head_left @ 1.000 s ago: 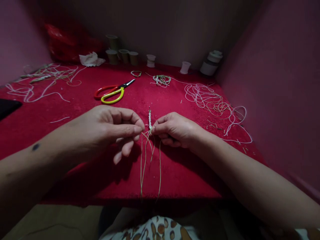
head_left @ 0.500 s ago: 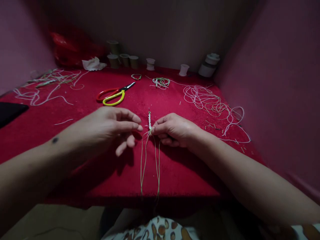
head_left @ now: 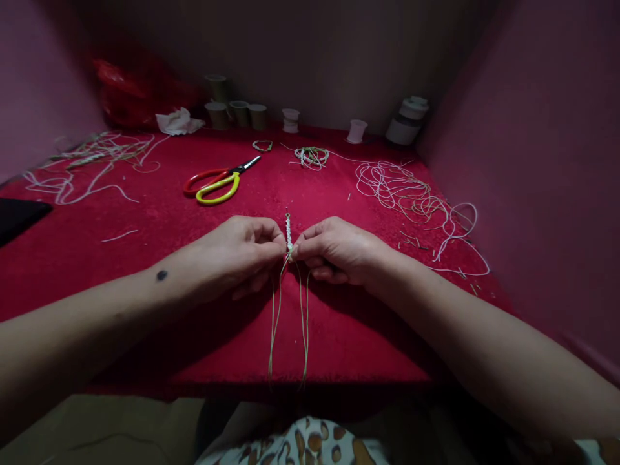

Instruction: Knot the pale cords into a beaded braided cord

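A short white knotted cord braid lies on the red cloth, its far end at a small pin or hook. Long pale green cords run from its near end toward me and over the table edge. My right hand pinches the braid's lower end between thumb and index finger. From the other side, my left hand is closed, thumb and index pressed together at the cords beside the knot. Exactly which strand lies between those left fingertips is too small to make out.
Scissors with red and yellow handles lie beyond my left hand. Loose thread spreads at the right, more tangled cord at the left. Finished-looking braided loops, spools and a jar stand or lie at the back.
My left hand has moved right to the knot, and its spread fingers have closed into a pinch at the cords. My right hand keeps its pinch on the braid's end.
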A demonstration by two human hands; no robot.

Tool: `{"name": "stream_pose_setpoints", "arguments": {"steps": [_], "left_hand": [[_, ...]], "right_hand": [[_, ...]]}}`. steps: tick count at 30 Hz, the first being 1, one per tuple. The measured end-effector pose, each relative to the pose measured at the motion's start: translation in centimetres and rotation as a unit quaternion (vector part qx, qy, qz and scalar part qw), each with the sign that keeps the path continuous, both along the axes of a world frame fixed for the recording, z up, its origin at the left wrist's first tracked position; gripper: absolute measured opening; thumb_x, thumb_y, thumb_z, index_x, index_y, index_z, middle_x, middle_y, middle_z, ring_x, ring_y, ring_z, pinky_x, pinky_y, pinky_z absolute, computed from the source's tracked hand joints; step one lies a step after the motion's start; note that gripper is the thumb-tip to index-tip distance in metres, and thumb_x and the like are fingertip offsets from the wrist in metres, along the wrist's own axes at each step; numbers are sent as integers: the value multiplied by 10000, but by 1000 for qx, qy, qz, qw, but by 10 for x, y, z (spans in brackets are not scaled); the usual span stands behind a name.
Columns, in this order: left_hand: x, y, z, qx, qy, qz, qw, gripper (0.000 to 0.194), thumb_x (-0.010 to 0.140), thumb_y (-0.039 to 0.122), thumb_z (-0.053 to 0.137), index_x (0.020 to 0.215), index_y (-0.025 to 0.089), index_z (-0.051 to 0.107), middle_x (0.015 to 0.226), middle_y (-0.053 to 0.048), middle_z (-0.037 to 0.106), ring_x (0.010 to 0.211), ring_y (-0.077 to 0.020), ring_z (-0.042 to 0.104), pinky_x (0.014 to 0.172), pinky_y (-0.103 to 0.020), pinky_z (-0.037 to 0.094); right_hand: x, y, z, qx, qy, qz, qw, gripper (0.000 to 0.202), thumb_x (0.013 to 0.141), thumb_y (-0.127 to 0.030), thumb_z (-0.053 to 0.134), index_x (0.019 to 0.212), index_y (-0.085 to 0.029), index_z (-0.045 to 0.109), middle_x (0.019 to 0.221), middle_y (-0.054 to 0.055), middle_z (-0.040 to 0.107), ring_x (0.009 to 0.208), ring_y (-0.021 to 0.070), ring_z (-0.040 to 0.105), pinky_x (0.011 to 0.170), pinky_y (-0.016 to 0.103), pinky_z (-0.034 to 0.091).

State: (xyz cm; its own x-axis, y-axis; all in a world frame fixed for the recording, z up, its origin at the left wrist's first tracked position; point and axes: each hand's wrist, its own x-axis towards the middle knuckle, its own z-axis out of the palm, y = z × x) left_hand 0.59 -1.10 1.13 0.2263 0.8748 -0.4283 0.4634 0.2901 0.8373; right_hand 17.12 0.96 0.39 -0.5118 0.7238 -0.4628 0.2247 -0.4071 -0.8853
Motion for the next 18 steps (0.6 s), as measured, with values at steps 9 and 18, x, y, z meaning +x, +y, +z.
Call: {"name": "stream_pose_setpoints", "arguments": {"steps": [9, 18], "left_hand": [[-1, 4, -3, -77, 16, -18, 997, 210, 741, 354, 619, 654, 212, 491, 331, 76, 387, 276, -63, 297, 272, -169, 190], [-1, 8, -1, -80, 12, -30, 996, 205, 704, 337, 653, 638, 216, 502, 340, 74, 420, 269, -64, 331, 272, -170, 204]], "right_hand": [[0, -1, -4, 4, 12, -4, 1000, 246, 690, -121, 616, 547, -166, 421, 390, -84, 339, 291, 42, 326, 260, 150, 175], [1, 0, -4, 15, 9, 2, 1000, 326, 689, -212, 694, 545, -168, 406, 398, -87, 349, 300, 35, 317, 258, 149, 183]]}}
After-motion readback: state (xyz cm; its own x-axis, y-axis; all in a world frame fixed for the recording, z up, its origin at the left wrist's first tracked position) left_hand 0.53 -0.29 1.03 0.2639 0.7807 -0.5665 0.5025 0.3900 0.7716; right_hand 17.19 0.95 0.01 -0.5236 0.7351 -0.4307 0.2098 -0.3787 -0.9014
